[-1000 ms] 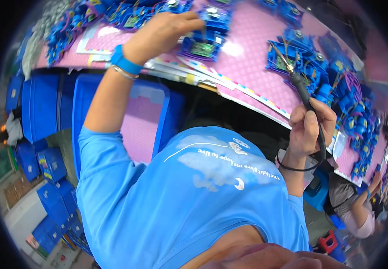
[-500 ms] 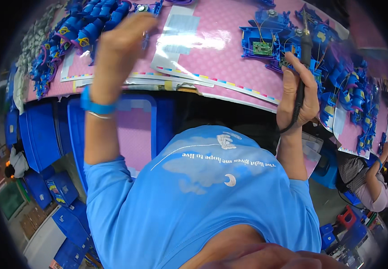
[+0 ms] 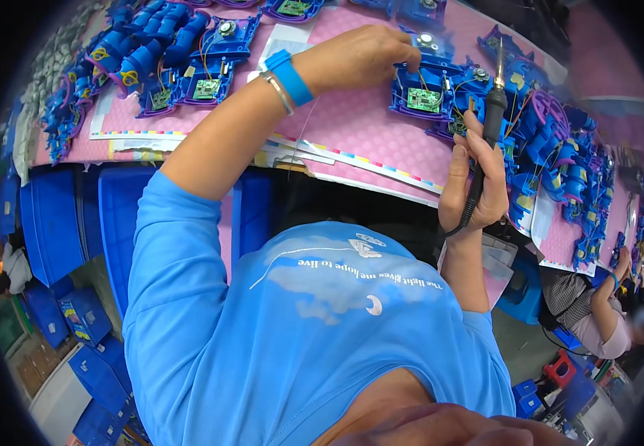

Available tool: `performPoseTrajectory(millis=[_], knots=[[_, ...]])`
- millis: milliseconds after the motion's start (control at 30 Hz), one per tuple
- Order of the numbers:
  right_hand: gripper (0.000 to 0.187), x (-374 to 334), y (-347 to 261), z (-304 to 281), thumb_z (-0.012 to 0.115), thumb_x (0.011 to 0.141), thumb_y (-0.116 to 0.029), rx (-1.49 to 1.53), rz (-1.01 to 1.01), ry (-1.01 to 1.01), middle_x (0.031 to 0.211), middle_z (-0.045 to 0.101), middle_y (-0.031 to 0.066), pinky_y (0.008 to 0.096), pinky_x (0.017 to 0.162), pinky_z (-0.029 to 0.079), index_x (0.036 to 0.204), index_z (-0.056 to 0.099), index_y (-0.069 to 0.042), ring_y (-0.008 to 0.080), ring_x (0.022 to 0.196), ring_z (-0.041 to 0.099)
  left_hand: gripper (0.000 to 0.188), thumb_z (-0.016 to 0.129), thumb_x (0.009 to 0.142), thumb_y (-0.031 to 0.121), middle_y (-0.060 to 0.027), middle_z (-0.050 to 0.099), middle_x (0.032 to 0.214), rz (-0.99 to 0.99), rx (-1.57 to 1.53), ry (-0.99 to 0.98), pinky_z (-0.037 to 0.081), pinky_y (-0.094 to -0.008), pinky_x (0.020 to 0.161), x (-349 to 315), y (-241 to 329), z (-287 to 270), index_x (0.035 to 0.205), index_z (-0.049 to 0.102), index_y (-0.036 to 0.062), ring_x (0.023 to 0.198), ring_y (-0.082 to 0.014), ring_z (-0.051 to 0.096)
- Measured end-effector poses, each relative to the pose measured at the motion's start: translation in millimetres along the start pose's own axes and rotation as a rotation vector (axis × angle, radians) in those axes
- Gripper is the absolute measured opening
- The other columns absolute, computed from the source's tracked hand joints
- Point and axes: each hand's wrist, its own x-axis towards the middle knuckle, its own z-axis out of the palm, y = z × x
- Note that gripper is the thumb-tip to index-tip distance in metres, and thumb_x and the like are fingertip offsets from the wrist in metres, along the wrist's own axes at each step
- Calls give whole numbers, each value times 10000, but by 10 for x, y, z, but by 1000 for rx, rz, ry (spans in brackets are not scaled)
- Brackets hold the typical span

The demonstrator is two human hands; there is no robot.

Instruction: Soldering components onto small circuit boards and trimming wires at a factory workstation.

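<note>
As the person leaned over the pink mat (image 3: pixel 352 126), the left hand (image 3: pixel 355 56) reached across and pinched the top of a blue shell (image 3: pixel 420 89) with a green board (image 3: pixel 423 99), lying open on the mat. The right hand (image 3: pixel 474 182) was clenched around a soldering iron (image 3: pixel 491 111), tip upright, just right of the shell. More blue shells (image 3: pixel 203 78) lay along the mat. 1 other person (image 3: pixel 597 316) sat at far right.

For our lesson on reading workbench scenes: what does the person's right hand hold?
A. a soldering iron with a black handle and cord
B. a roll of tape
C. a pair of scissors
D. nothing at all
A: the right hand wraps around a soldering iron, its metal tip pointing up beside the blue plastic shell with a green circuit board.
</note>
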Motion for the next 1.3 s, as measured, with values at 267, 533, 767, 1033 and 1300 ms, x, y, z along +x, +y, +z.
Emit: performPoseTrajectory(millis=[267,533,767,1033,1300], knots=[[311,12,-85,58,671,882,128,3,-77,-81,1182,697,302,392,908,574,1176,615,45,346,1060,717,387,672,808,-29,-181,632,1062,-512,102,4,557,-466,720,-883,1311,-321,1185,609,29,858,-408,661],[383,-111,-262,333,734,814,122,86,-4,-265,1204,715,247,349,883,588,1169,654,1,333,1091,731,387,757,786,2,-118,733,1023,-814,-95,439,499,-289,534,-1175,1480,-238,1165,677,8,558,-139,584],[342,-113,-298,432,729,840,115,37,38,-231,1192,726,230,344,893,580,1159,661,10,312,1097,732,334,733,876,19,-7,670,892,-899,-795,523,336,-193,501,-1143,1431,-195,1203,690,-28,596,16,424],[199,-15,-400,191,633,922,27,214,-26,-181,904,727,195,334,715,542,1114,665,69,243,767,687,344,567,991,2,-11,597,954,-715,-1108,870,371,-207,576,-1220,1137,-305,1323,637,-58,672,-32,441],[247,-4,-557,36,603,960,-101,396,122,-215,734,647,138,301,629,472,1124,667,73,183,654,610,374,670,939,-7,-62,653,934,-610,-221,757,473,-254,581,-1059,1020,-57,1308,634,41,650,-101,556]])
